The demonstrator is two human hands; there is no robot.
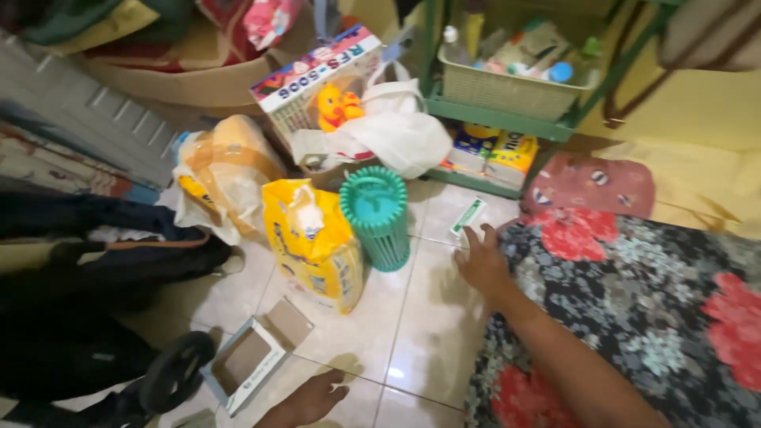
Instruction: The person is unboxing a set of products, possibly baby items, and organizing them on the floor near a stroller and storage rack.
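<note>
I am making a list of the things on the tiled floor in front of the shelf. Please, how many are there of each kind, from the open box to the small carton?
Open cardboard box: 1
Yellow plastic bag: 1
Teal ribbed basket: 1
Small white and green carton, just past the right hand: 1
Total: 4

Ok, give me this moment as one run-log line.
right hand: open, fingertips at small white-green box on tiled floor | left hand: not in view | teal ribbed container: upright beside yellow bag
</note>
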